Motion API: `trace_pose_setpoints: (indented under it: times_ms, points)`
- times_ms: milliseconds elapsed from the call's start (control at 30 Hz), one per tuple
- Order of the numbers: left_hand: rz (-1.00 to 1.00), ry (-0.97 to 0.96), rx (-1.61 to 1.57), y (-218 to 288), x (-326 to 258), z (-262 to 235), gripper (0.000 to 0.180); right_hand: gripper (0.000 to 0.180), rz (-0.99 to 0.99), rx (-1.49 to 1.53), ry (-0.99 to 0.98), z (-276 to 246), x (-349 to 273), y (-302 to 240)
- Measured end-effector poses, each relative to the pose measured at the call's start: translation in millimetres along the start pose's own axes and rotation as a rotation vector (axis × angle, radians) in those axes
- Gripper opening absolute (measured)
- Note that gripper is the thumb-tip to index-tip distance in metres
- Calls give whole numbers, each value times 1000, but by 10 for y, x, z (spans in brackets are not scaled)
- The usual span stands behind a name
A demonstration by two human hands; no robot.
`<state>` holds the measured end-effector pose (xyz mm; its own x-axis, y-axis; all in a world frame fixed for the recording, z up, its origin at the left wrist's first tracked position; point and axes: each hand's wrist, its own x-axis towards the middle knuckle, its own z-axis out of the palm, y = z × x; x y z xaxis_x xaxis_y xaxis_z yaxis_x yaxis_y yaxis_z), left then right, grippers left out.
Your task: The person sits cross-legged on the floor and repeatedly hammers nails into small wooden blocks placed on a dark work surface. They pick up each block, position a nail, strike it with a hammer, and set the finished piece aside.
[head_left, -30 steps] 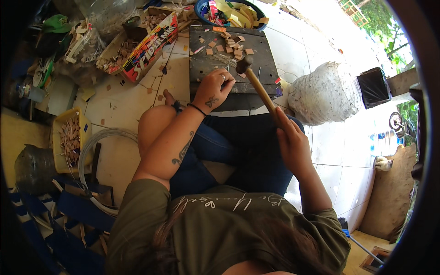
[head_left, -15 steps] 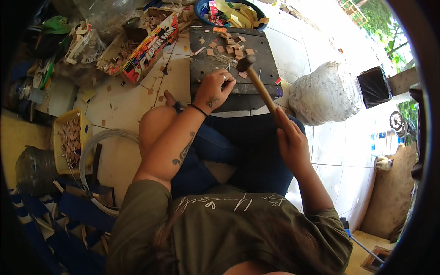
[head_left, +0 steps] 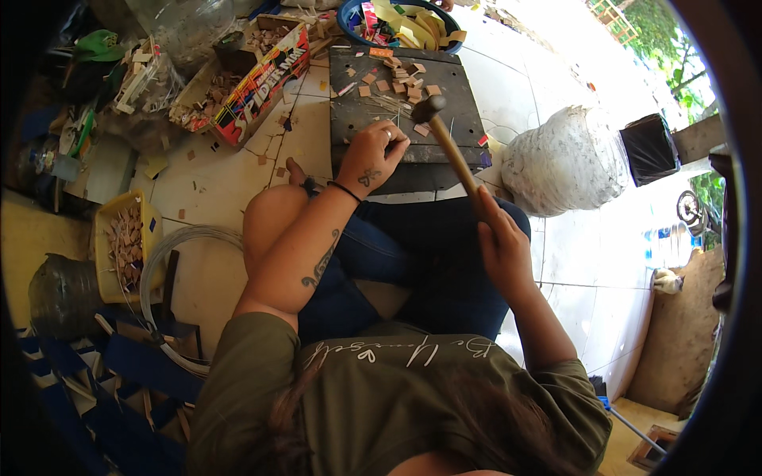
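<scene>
My right hand [head_left: 504,242] is wrapped round the wooden handle of a hammer [head_left: 451,151], its dark head raised over the right part of a dark block-like stand [head_left: 353,111]. At the stand's near edge, my left hand [head_left: 375,157] is closed in a pinch with a ring on one finger. What the pinch holds, if anything, is too small to make out. Beyond that hand, thin pale sticks or wires [head_left: 394,105] lie on the stand. Several small square wood pieces [head_left: 413,93] are scattered further back on it.
A cardboard box [head_left: 262,87] of wood bits stands at the far left, and a blue basin [head_left: 343,24] of scraps behind the stand. To the left are a yellow tub [head_left: 155,230] of wood pieces and a wire coil [head_left: 151,278]. A white wrapped bundle [head_left: 563,163] sits at right.
Both hands and the hammer stay almost where they were. A bit of another person's hand now shows at the top edge by the blue basin.
</scene>
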<state>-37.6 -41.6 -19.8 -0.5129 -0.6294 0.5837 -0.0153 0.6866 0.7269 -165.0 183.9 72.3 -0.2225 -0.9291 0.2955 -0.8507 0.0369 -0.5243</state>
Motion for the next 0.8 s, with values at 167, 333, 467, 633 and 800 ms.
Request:
trace_pose_setpoints:
  times_ms: [167, 333, 467, 633, 800]
  points:
    - [-36, -27, 33, -23, -32, 0, 8, 52, 76, 53, -88, 62, -21, 103]
    - [-20, 17, -6, 34, 10, -30, 7, 48, 30, 124, 131, 150, 244, 456]
    - [-110, 32, 9, 50, 40, -335, 9, 46, 273, -321, 84, 340, 697, 825]
    - [-129, 252, 357, -312, -307, -1622, 13, 43, 209, -500, 140, 534, 987, 962]
    - [-592, 245, 996, -475, -1346, -3595, 19, 41, -90, -454, 127, 630, 1288, 763]
